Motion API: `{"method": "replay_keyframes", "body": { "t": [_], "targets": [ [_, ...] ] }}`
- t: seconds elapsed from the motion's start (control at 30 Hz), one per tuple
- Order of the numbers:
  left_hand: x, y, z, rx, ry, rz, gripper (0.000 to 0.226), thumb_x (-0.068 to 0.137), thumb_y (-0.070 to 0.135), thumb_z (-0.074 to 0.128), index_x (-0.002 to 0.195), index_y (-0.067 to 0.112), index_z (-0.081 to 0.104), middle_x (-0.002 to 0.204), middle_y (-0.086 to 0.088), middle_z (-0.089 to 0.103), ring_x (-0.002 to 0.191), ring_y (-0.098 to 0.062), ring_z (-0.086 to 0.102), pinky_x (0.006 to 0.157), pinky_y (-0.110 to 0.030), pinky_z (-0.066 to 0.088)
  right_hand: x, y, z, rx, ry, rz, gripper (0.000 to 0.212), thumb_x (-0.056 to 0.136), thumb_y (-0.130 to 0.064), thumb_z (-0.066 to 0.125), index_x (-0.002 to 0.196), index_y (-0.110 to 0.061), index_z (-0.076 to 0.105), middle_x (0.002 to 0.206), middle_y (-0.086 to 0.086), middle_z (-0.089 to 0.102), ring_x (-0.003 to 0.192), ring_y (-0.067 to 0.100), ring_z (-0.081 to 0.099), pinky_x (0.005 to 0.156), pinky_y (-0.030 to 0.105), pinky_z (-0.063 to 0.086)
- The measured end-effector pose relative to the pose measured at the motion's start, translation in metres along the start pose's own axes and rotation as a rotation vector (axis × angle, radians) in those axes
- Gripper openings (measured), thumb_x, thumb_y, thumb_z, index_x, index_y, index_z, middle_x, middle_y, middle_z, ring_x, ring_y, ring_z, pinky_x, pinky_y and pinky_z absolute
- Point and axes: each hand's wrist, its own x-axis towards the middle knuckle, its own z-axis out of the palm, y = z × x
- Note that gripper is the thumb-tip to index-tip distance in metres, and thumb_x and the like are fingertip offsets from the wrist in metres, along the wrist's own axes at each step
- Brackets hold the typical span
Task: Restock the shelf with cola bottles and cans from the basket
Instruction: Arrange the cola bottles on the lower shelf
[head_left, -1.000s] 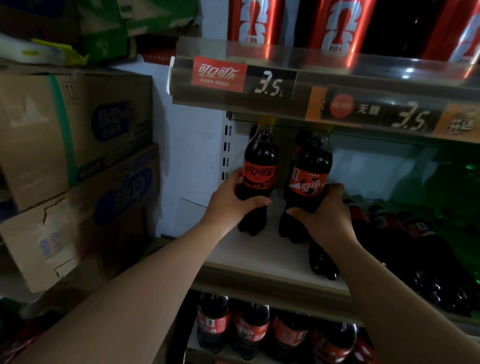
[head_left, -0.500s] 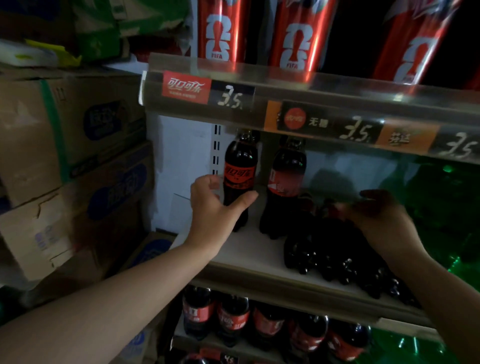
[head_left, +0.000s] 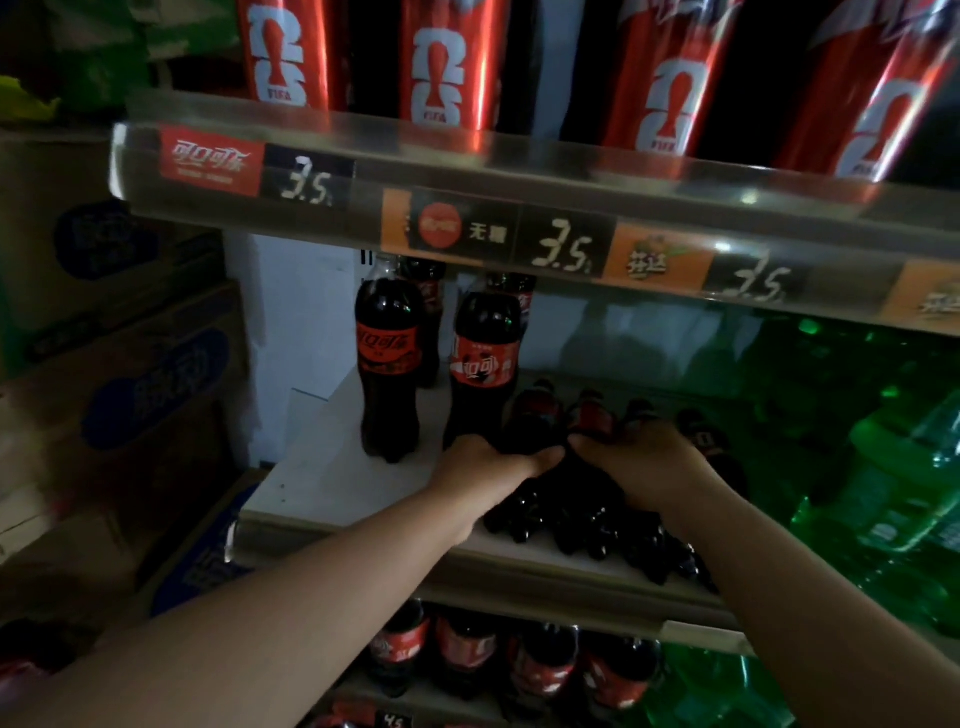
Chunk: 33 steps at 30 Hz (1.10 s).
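Two cola bottles stand upright on the white middle shelf (head_left: 311, 483): one at the left (head_left: 388, 364), one beside it (head_left: 485, 364), with more behind them. To their right several cola bottles (head_left: 571, 514) lie on their sides, caps pointing inward. My left hand (head_left: 485, 470) grips the leftmost lying bottle near its middle. My right hand (head_left: 649, 462) grips a lying bottle just to the right, thumb nearly touching the left hand. Red cola cans (head_left: 447, 62) fill the shelf above. The basket is out of view.
A price rail (head_left: 519, 228) with tags runs across just above my hands. Green bottles (head_left: 893, 483) crowd the right of the shelf. Cardboard boxes (head_left: 130, 374) are stacked at the left. More cola bottles (head_left: 519, 670) stand on the shelf below.
My left hand left the upright left bottle and moved right onto the lying bottles. My right hand came down and left onto them too, beside the left hand.
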Motion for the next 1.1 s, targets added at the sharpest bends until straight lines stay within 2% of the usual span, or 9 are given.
{"method": "replay_keyframes", "body": {
  "t": [0.1,0.2,0.47,0.57,0.67,0.8,0.87,1.0,1.1],
  "targets": [
    [0.004,-0.001,0.002,-0.016,0.025,-0.03,0.058,0.067,0.041,0.085,0.115,0.015,0.064,0.105,0.002,0.067,0.096,-0.014,0.06,0.074,-0.022,0.045,0.006,-0.003,0.006,0.139,-0.077,-0.01,0.018,0.084,-0.034,0.072,0.086,-0.018,0.065,0.095,0.008,0.066,0.088,0.026,0.063,0.075,0.036,0.053],
    [0.006,-0.002,0.0,-0.082,0.021,-0.058,0.049,0.069,0.035,0.085,0.108,0.017,0.063,0.099,0.004,0.065,0.091,-0.012,0.057,0.076,-0.023,0.043,0.012,0.0,0.007,0.167,-0.06,0.084,0.042,0.076,-0.037,0.078,0.1,-0.005,0.066,0.1,0.016,0.071,0.093,0.034,0.068,0.084,0.051,0.057],
    [0.008,0.0,-0.014,-0.148,-0.09,-0.124,0.059,0.076,0.03,0.08,0.127,0.014,0.054,0.111,0.008,0.054,0.101,-0.01,0.043,0.086,-0.026,0.032,0.011,0.0,0.009,0.218,-0.093,0.119,0.037,0.079,-0.033,0.078,0.102,-0.006,0.064,0.099,0.018,0.07,0.094,0.035,0.068,0.087,0.054,0.055],
    [0.006,0.0,-0.021,-0.135,-0.146,-0.161,0.063,0.072,0.035,0.082,0.125,0.015,0.055,0.122,0.006,0.058,0.111,-0.012,0.048,0.099,-0.029,0.036,0.009,0.001,0.011,0.095,-0.124,0.029,0.035,0.082,-0.037,0.073,0.097,-0.006,0.064,0.093,0.014,0.069,0.091,0.03,0.066,0.084,0.043,0.055],
    [-0.001,0.003,-0.025,-0.128,-0.166,-0.187,0.078,0.062,0.044,0.086,0.128,0.018,0.055,0.133,0.001,0.057,0.125,-0.021,0.048,0.11,-0.041,0.035,0.003,-0.004,0.008,-0.088,-0.153,-0.03,0.021,0.092,-0.028,0.062,0.087,-0.008,0.061,0.08,0.01,0.061,0.077,0.024,0.058,0.062,0.025,0.042],
    [-0.01,0.004,-0.031,-0.167,-0.154,-0.224,0.118,0.031,0.055,0.092,0.135,0.019,0.049,0.142,0.001,0.049,0.132,-0.024,0.043,0.111,-0.044,0.032,0.008,-0.01,0.011,-0.284,-0.105,-0.049,0.039,0.093,-0.032,0.059,0.116,-0.002,0.06,0.114,0.021,0.064,0.107,0.035,0.06,0.078,0.031,0.045],
    [-0.017,0.005,-0.037,-0.162,-0.175,-0.218,0.113,0.036,0.051,0.092,0.135,0.02,0.049,0.142,0.003,0.047,0.134,-0.025,0.041,0.112,-0.045,0.03,0.012,-0.01,0.016,-0.434,-0.084,-0.068,0.04,0.094,-0.036,0.054,0.123,-0.008,0.057,0.118,0.017,0.062,0.11,0.033,0.059,0.076,0.027,0.043],
    [-0.032,0.003,-0.053,-0.161,-0.228,-0.168,0.102,0.019,0.056,0.092,0.113,0.026,0.07,0.132,0.003,0.06,0.129,-0.02,0.048,0.111,-0.044,0.033,0.017,-0.015,0.02,-0.626,-0.032,-0.077,0.035,0.095,-0.029,0.048,0.125,-0.013,0.054,0.127,0.012,0.059,0.117,0.031,0.057,0.077,0.026,0.041],
    [-0.049,0.007,-0.066,-0.139,-0.256,-0.134,0.073,0.038,0.051,0.091,0.103,0.022,0.075,0.12,0.003,0.068,0.124,-0.019,0.054,0.11,-0.044,0.035,0.016,-0.023,0.027,-0.648,-0.014,-0.084,0.038,0.094,-0.038,0.051,0.126,-0.017,0.054,0.128,0.008,0.06,0.117,0.029,0.058,0.078,0.028,0.043]
  ]
}}
